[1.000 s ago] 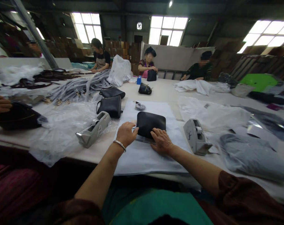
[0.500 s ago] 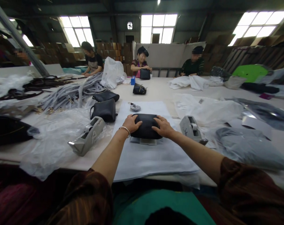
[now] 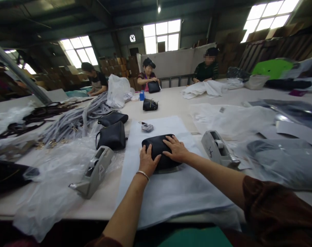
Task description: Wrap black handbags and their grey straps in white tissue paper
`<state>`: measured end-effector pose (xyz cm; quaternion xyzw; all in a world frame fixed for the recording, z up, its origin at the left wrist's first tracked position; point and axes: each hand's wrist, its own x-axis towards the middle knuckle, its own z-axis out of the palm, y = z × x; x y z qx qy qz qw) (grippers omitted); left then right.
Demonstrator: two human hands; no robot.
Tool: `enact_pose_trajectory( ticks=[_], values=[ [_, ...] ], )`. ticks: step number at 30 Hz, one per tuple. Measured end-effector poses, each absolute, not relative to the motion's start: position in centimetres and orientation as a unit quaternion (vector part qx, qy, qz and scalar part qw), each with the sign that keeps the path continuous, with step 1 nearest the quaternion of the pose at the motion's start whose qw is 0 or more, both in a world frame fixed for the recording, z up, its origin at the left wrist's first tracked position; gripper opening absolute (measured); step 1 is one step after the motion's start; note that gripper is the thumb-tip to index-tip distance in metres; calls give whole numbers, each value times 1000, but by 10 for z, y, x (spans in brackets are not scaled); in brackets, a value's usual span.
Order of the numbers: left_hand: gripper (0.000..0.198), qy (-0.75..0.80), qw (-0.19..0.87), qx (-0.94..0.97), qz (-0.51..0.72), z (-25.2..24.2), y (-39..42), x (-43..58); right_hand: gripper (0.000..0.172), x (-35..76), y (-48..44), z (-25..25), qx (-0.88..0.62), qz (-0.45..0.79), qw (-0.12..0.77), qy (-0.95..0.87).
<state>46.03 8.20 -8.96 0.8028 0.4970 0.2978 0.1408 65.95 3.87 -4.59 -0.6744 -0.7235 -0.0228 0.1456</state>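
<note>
A black bag [image 3: 158, 145] lies on a stack of white sheets [image 3: 156, 206] in the middle of the table. My left hand [image 3: 148, 161] rests on its near left corner, fingers spread. Across the upper right part of the bag lies my right hand [image 3: 176, 149], its fingers also apart and flat. Both palms press from above, and neither hand is wrapped round the bag. Beyond it on the sheets is a small coil of grey wrapped strap [image 3: 147, 128]. Something pale shows under the bag's near edge, too covered to name.
Grey tape dispensers stand on the left [image 3: 94, 173] and right [image 3: 219, 149]. More black bags [image 3: 111, 136] sit at left beside wrapped straps [image 3: 68, 120]. Clear plastic [image 3: 50, 185] covers the near left, and a filled plastic bag [image 3: 281, 161] lies right. Co-workers sit across the table.
My hands have shifted from the bag's two sides onto its top, the left one to its near corner. The bag has turned slightly and sits flatter. The view has also tilted.
</note>
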Motion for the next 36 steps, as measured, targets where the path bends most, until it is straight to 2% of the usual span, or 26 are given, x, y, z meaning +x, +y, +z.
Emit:
enact_pose_trajectory(
  ticks=[4,7,10,12,17,20,23,28,34,36],
  values=[
    [78,520,112,812,240,-69,79,459,57,655,53,-23,-654,-76,139,-740],
    [74,539,81,818,182,-42,79,457,57,648,66,-24,-628,-71,132,-763],
    [50,504,36,843,184,-19,84,464,60,642,73,-37,-621,-57,129,-771],
    [40,457,34,862,219,-15,90,473,59,641,74,-45,-619,-48,139,-772],
    [54,412,57,868,272,-45,98,490,61,664,80,-46,-570,10,163,-805],
    [56,407,48,866,287,-60,98,490,46,691,100,-32,-525,79,226,-817],
    [53,406,54,865,289,-61,100,487,33,705,143,-11,-578,103,265,-765],
    [55,411,92,856,299,-60,104,484,37,673,244,3,-621,88,166,-761],
    [58,410,117,847,317,-70,106,481,55,629,335,-28,-649,114,83,-748],
    [59,403,125,848,321,-74,108,480,55,625,346,-38,-664,117,77,-734]
  ],
)
